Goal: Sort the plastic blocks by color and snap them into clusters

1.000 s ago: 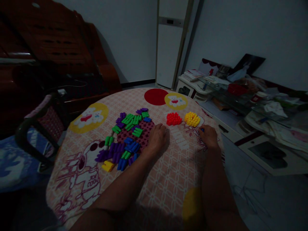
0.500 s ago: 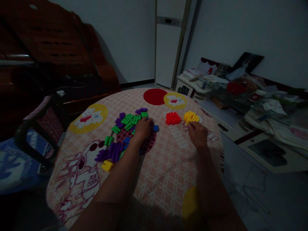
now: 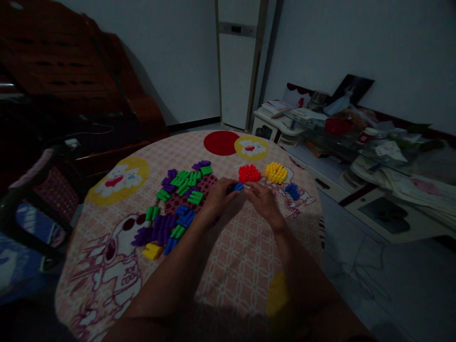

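Observation:
My left hand (image 3: 220, 197) grips a small blue toy block (image 3: 238, 186) between thumb and fingers, over the middle of the table. My right hand (image 3: 264, 199) comes in from the other side, its fingers drawn together at the block's right end. Just beyond the hands lies a tight cluster of red blocks (image 3: 249, 173). A cluster of yellow blocks (image 3: 276, 172) sits to its right. A few blue blocks (image 3: 292, 191) lie right of my right hand. Left of my left hand, green blocks (image 3: 183, 181), purple blocks (image 3: 164, 229) and more blue blocks (image 3: 185, 216) are spread in a loose pile.
A patterned cloth covers the round table (image 3: 228, 270). One yellow block (image 3: 152, 251) lies at the pile's near edge. A chair (image 3: 39, 199) stands at the left and a wooden sofa (image 3: 64, 85) behind it. A cluttered cabinet (image 3: 335, 178) runs along the right wall.
My left hand has moved right onto the blue block that lay alone. My right hand has moved left from beside the yellow cluster to meet it, and blue blocks now show where it was.

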The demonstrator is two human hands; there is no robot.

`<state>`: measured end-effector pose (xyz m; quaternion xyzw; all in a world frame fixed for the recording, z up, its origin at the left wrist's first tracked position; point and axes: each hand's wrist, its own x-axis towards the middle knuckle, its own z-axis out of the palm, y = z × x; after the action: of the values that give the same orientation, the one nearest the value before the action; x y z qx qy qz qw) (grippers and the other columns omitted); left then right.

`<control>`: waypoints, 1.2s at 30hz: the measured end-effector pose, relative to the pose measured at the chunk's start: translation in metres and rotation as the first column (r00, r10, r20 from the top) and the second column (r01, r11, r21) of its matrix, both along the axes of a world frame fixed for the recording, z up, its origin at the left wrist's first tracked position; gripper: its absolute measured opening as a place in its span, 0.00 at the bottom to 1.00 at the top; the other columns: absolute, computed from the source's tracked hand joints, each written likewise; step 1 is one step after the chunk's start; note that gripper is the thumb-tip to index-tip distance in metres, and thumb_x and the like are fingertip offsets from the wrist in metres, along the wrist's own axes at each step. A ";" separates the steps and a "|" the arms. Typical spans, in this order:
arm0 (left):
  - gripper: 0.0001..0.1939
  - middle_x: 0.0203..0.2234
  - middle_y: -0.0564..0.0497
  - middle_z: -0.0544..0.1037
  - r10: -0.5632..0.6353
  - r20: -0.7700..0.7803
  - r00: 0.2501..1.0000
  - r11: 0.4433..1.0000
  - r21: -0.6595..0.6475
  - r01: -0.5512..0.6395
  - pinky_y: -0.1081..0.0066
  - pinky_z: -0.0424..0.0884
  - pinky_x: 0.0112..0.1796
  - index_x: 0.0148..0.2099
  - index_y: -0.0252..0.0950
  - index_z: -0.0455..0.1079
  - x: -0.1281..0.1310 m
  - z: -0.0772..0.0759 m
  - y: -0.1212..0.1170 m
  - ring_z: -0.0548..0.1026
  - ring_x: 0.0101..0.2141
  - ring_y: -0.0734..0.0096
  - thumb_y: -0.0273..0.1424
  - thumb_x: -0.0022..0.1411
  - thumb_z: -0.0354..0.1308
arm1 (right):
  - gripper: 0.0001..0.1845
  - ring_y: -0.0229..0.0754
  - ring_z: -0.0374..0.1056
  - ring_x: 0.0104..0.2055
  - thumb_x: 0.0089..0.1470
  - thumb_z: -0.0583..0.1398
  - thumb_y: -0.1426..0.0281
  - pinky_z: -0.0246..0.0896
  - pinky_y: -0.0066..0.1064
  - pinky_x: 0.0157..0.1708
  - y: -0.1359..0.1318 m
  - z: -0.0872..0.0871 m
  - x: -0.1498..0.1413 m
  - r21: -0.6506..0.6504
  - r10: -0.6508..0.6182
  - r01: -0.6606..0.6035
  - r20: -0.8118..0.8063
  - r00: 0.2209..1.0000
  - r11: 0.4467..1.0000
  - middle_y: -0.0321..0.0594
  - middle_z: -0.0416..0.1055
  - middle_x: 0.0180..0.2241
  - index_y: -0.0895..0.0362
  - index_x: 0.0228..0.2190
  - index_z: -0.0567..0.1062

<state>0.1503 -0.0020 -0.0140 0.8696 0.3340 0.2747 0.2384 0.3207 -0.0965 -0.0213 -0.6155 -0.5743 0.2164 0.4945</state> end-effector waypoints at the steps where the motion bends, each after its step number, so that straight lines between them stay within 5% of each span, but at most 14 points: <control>1: 0.15 0.41 0.44 0.80 -0.028 0.033 0.999 1.000 -0.009 0.028 0.62 0.74 0.47 0.51 0.35 0.76 0.005 0.003 -0.006 0.77 0.41 0.62 0.32 0.63 0.59 | 0.14 0.42 0.74 0.34 0.59 0.60 0.60 0.68 0.30 0.35 0.000 0.000 0.001 0.000 0.012 -0.012 -0.056 0.998 1.000 0.38 0.78 0.33 0.54 0.39 0.81; 8: 0.14 0.40 0.45 0.79 -0.038 0.116 0.993 0.999 0.004 0.037 0.66 0.74 0.42 0.50 0.34 0.76 0.017 0.009 -0.023 0.76 0.37 0.65 0.31 0.62 0.61 | 0.16 0.38 0.69 0.23 0.50 0.64 0.55 0.67 0.28 0.25 -0.001 0.007 0.004 -0.061 -0.033 0.015 -0.308 0.951 0.998 0.34 0.73 0.22 0.56 0.30 0.78; 16: 0.16 0.42 0.44 0.78 -0.080 0.166 0.983 0.997 0.005 0.081 0.67 0.75 0.42 0.53 0.35 0.73 0.017 -0.003 -0.020 0.78 0.37 0.67 0.27 0.62 0.60 | 0.21 0.36 0.66 0.18 0.46 0.65 0.50 0.61 0.26 0.17 -0.005 0.013 0.014 -0.104 -0.138 0.108 -0.352 0.926 0.989 0.34 0.71 0.19 0.56 0.25 0.74; 18: 0.17 0.44 0.43 0.79 -0.030 0.142 0.989 0.999 0.019 0.028 0.65 0.75 0.44 0.54 0.34 0.72 0.013 -0.008 -0.013 0.78 0.39 0.66 0.27 0.63 0.58 | 0.21 0.37 0.66 0.19 0.49 0.64 0.51 0.62 0.27 0.19 -0.010 0.014 0.032 -0.049 -0.277 0.275 -0.273 0.921 0.960 0.36 0.73 0.21 0.57 0.26 0.74; 20: 0.16 0.45 0.41 0.79 0.047 0.090 0.995 0.998 0.044 -0.051 0.63 0.74 0.47 0.54 0.33 0.73 0.007 -0.012 -0.005 0.78 0.43 0.63 0.27 0.63 0.58 | 0.19 0.39 0.69 0.23 0.51 0.62 0.52 0.64 0.29 0.23 -0.018 0.017 0.056 0.040 -0.478 0.486 -0.133 0.868 0.873 0.39 0.76 0.24 0.57 0.29 0.76; 24: 0.16 0.46 0.40 0.80 0.150 0.007 0.989 0.988 0.048 -0.150 0.59 0.73 0.51 0.52 0.33 0.74 -0.003 -0.016 0.007 0.78 0.46 0.58 0.26 0.62 0.57 | 0.16 0.47 0.74 0.31 0.53 0.59 0.58 0.66 0.35 0.32 -0.039 0.020 0.102 0.139 -0.750 0.745 0.254 0.610 0.653 0.46 0.79 0.28 0.58 0.29 0.80; 27: 0.15 0.44 0.41 0.80 0.161 0.007 0.987 0.986 0.032 -0.161 0.60 0.74 0.50 0.52 0.34 0.75 -0.005 -0.015 0.010 0.78 0.45 0.59 0.29 0.63 0.57 | 0.14 0.49 0.73 0.32 0.52 0.59 0.61 0.63 0.36 0.33 -0.051 0.016 0.122 0.124 -0.749 0.806 0.470 0.466 0.579 0.48 0.80 0.29 0.57 0.28 0.81; 30: 0.14 0.42 0.42 0.80 0.161 0.019 0.987 0.986 0.032 -0.161 0.60 0.74 0.49 0.50 0.35 0.75 -0.005 -0.015 0.011 0.79 0.42 0.60 0.30 0.62 0.57 | 0.13 0.48 0.71 0.31 0.52 0.59 0.62 0.61 0.36 0.32 -0.055 0.009 0.131 0.106 -0.708 0.825 0.582 0.401 0.555 0.47 0.79 0.28 0.56 0.28 0.81; 36: 0.14 0.41 0.43 0.80 0.166 0.040 0.985 0.986 0.022 -0.167 0.61 0.75 0.46 0.48 0.33 0.76 -0.007 -0.013 0.011 0.79 0.39 0.62 0.31 0.62 0.57 | 0.11 0.49 0.70 0.30 0.52 0.61 0.63 0.60 0.36 0.30 -0.052 0.003 0.132 -0.026 -0.592 0.829 0.688 0.420 0.558 0.49 0.78 0.29 0.55 0.28 0.82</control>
<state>0.1429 0.0095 -0.0270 0.8360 0.3975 0.3144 0.2102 0.4532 -0.1490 -0.0187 -0.9151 -0.3251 -0.1276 0.2015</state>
